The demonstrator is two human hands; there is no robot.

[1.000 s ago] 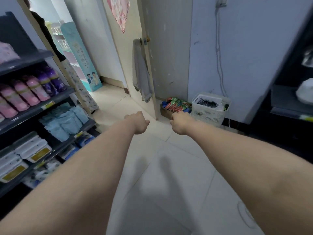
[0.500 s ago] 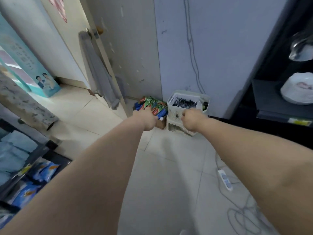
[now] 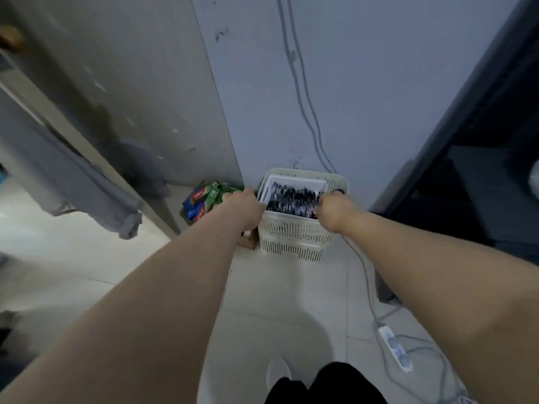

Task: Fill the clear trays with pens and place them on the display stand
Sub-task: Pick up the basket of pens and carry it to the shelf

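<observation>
White slotted basket (image 3: 294, 234), dark pens (image 3: 291, 199)

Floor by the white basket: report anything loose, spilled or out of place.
A white power strip lies loose on the floor to the right of the basket. Its grey cables trail and loop near the person's shoe, a likely trip hazard. Nothing looks spilled, and the pens sit inside the basket.

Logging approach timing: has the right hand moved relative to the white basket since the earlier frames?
Yes. The right hand, earlier short of the white basket, is now at its right rim.
</observation>
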